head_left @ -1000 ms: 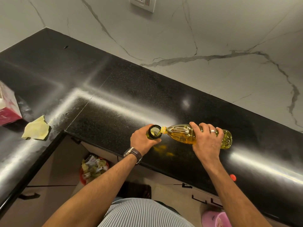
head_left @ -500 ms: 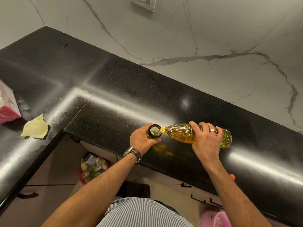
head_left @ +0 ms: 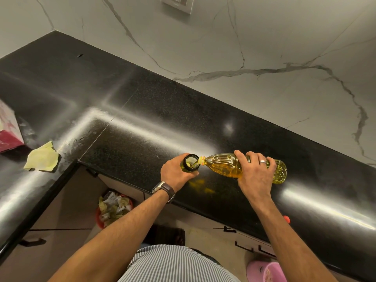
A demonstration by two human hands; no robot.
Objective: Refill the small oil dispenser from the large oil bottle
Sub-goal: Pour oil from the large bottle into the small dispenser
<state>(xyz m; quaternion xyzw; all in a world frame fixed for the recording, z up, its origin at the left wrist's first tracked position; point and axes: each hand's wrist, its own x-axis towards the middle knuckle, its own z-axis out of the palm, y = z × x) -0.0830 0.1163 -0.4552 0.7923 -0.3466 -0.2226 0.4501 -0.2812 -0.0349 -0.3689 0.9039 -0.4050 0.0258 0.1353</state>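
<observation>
A small dark-glass oil dispenser [head_left: 190, 162] stands upright on the black counter [head_left: 142, 123], its round mouth uncovered. My left hand [head_left: 176, 173] grips its body from the near side. The large clear oil bottle [head_left: 225, 166], holding yellow oil, lies almost level with its yellow neck over the dispenser's mouth. A thin stream of oil runs from the neck into the mouth. My right hand [head_left: 255, 171], wearing a ring, grips the bottle round its back half from above.
A yellow cloth [head_left: 41, 159] and a pink box [head_left: 8, 131] sit on the counter's left leg. The marble wall carries a socket [head_left: 177, 3]. Below the edge are a red waste bin [head_left: 114, 208], drawer handles and a pink tub [head_left: 264, 271].
Both hands, the bottle and the dispenser hold the same pose; only the view has shifted slightly. The oil keeps running into the dispenser.
</observation>
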